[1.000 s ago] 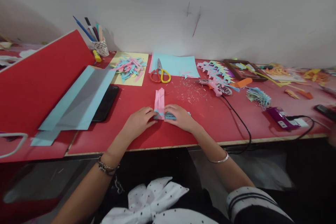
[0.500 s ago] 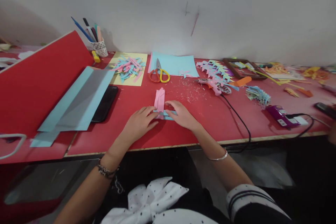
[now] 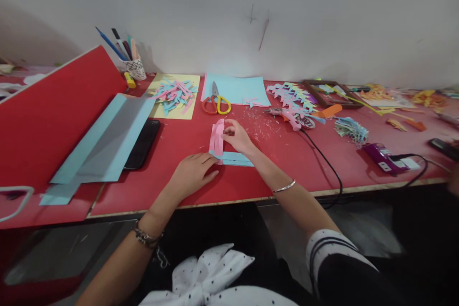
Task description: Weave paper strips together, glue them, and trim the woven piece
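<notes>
Pink strips (image 3: 217, 138) and blue strips (image 3: 239, 158) form an L on the table (image 3: 143, 196), seemingly joined only at the corner; left hand (image 3: 191, 175) rests there, unclenched; right hand (image 3: 237, 137) meets the pink strips, pinch indeterminable; pile (image 3: 174, 93) lies loose.

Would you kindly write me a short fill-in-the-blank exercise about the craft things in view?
1. The left hand and right hand are at pink paper strips, which meet strips coloured ____.
2. The scissors have one red handle and one ____ handle.
3. The handle of the glue gun is ____.
4. The sheet beneath the heap of cut paper pieces is ____.

Missing words: light blue; yellow; pink; pale yellow.
</notes>
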Tool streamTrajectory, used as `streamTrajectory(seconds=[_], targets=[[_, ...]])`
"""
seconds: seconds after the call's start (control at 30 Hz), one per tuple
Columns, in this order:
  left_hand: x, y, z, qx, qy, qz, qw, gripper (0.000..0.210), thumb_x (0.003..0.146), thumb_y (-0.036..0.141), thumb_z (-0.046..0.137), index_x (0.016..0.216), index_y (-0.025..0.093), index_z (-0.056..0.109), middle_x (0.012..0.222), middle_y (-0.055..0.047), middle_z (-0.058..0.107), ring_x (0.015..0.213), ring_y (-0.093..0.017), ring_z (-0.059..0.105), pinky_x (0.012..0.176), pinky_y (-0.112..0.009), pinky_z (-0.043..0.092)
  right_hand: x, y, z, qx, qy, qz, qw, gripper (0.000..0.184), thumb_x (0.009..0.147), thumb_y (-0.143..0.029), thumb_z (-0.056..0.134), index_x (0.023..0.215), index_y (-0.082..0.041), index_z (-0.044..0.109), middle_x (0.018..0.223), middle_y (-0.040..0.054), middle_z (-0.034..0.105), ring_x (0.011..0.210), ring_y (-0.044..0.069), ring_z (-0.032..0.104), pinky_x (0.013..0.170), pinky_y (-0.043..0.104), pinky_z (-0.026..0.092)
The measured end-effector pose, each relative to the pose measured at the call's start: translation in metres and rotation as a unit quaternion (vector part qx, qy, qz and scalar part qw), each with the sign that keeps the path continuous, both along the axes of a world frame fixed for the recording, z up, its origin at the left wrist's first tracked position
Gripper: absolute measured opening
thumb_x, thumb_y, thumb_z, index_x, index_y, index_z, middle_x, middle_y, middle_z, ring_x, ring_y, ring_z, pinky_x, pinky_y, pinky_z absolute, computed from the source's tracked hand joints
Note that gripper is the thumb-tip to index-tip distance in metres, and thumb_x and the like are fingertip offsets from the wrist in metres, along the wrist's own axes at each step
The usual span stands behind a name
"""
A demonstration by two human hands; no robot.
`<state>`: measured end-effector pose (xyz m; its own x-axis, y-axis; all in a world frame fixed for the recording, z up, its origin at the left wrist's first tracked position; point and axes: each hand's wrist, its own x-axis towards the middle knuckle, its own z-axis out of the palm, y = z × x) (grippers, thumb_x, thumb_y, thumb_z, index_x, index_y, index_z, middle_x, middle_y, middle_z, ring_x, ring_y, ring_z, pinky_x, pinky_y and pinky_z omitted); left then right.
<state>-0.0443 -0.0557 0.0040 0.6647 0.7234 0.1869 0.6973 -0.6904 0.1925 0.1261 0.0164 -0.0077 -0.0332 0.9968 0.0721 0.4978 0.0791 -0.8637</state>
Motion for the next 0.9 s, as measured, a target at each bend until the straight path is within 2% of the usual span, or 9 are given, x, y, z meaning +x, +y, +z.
streamTrajectory(seconds=[0.1, 0.27, 0.4, 0.57, 0.73, 0.9], targets=[[0.001, -0.001, 0.001, -0.005, -0.018, 0.018, 1.000, 0.022, 0.083, 0.029, 0.045, 0.097, 0.019, 0.058, 0.095, -0.006, 0.066, 0.085, -0.019, 0.062, 0.075, -0.029, 0.047, 0.003, -0.002, 0.005, -0.004, 0.054, 0.007, 0.999, 0.026, 0.064, -0.013, 0.055, 0.090, -0.015, 0.054, 0.071, -0.0005, 0.060, 0.069, 0.012, 0.056, 0.074, 0.029, 0.044], [0.001, -0.002, 0.001, -0.023, -0.043, 0.062, 0.997, 0.024, 0.081, 0.027, 0.045, 0.103, 0.017, 0.052, 0.098, -0.006, 0.067, 0.085, -0.020, 0.062, 0.068, -0.028, 0.048, 0.009, -0.007, 0.011, -0.019, 0.117, 0.036, 0.992, 0.006, 0.066, -0.017, 0.056, 0.071, -0.016, 0.058, 0.075, 0.0018, 0.063, 0.073, 0.013, 0.058, 0.074, 0.028, 0.044], [0.000, -0.003, -0.002, -0.010, -0.052, 0.034, 0.998, 0.019, 0.082, 0.024, 0.043, 0.096, 0.019, 0.054, 0.096, -0.004, 0.066, 0.083, -0.018, 0.062, 0.069, -0.027, 0.048, 0.012, -0.008, 0.010, -0.027, 0.097, 0.015, 0.995, 0.005, 0.068, -0.019, 0.055, 0.067, -0.016, 0.059, 0.067, 0.0010, 0.062, 0.064, 0.012, 0.057, 0.066, 0.027, 0.044], [-0.003, -0.004, -0.007, 0.017, -0.070, 0.005, 0.997, 0.022, 0.083, 0.020, 0.040, 0.097, 0.018, 0.056, 0.100, -0.005, 0.065, 0.090, -0.017, 0.060, 0.077, -0.028, 0.047, 0.015, -0.009, 0.011, -0.028, 0.068, -0.004, 0.997, 0.009, 0.070, -0.020, 0.054, 0.065, -0.015, 0.059, 0.058, -0.0005, 0.058, 0.055, 0.011, 0.052, 0.057, 0.024, 0.041], [-0.004, -0.003, -0.009, 0.026, -0.074, -0.015, 0.997, 0.023, 0.082, 0.020, 0.041, 0.098, 0.017, 0.058, 0.100, -0.007, 0.064, 0.094, -0.018, 0.057, 0.083, -0.032, 0.046, 0.016, -0.010, 0.011, -0.018, 0.069, 0.004, 0.997, 0.008, 0.070, -0.020, 0.054, 0.068, -0.014, 0.060, 0.064, 0.0006, 0.062, 0.062, 0.013, 0.057, 0.061, 0.026, 0.043], [-0.003, -0.003, -0.011, 0.047, -0.085, -0.008, 0.995, 0.023, 0.079, 0.018, 0.045, 0.097, 0.015, 0.058, 0.099, -0.008, 0.062, 0.092, -0.020, 0.057, 0.081, -0.033, 0.047, 0.017, -0.009, 0.005, 0.000, 0.036, 0.022, 0.999, 0.006, 0.068, -0.017, 0.055, 0.070, -0.015, 0.061, 0.077, 0.0032, 0.067, 0.073, 0.015, 0.060, 0.071, 0.029, 0.044]])
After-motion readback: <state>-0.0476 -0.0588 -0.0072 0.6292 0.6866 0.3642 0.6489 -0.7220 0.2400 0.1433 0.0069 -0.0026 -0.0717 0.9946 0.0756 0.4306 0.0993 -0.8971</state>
